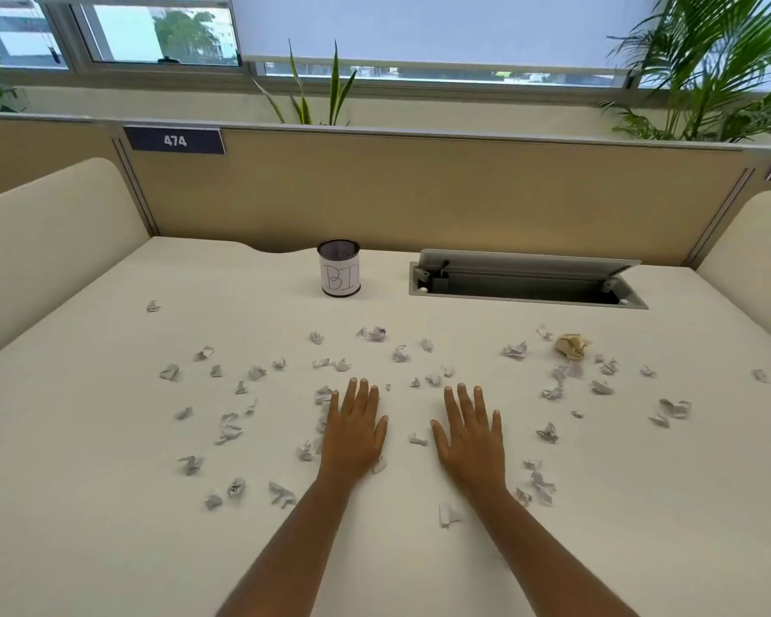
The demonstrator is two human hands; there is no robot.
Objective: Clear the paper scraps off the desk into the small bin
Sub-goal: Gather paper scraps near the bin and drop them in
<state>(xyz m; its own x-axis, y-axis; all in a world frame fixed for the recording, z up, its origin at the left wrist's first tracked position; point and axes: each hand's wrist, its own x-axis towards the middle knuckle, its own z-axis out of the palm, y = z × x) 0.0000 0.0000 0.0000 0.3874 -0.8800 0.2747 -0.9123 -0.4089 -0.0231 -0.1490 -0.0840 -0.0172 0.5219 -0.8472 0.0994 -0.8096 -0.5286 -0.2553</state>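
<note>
**Step:** start of clearing, by my reading; the scatter looks ungathered.

- **Desk** (pixel 108 438): cream and wide, littered across its middle.
- **Left hand** (pixel 355 431), **right hand** (pixel 468 438): flat, palms down, fingers straight. They lie side by side but apart and hold nothing.
- **Bin** (pixel 338 274): small mesh cup with a paper label, upright near the desk's back edge, beyond the hands.
- **Paper scraps** (pixel 229 427): many, crumpled, some just beside both hands. One tan wad (pixel 573 346) lies at right.

**Next move, likely:** sweep the scraps into a heap, then carry small loads to the bin's narrow mouth.

**Room:** windows (pixel 161 33), partition (pixel 419 193), plants (pixel 708 60), open cable hatch (pixel 526 280).
</note>
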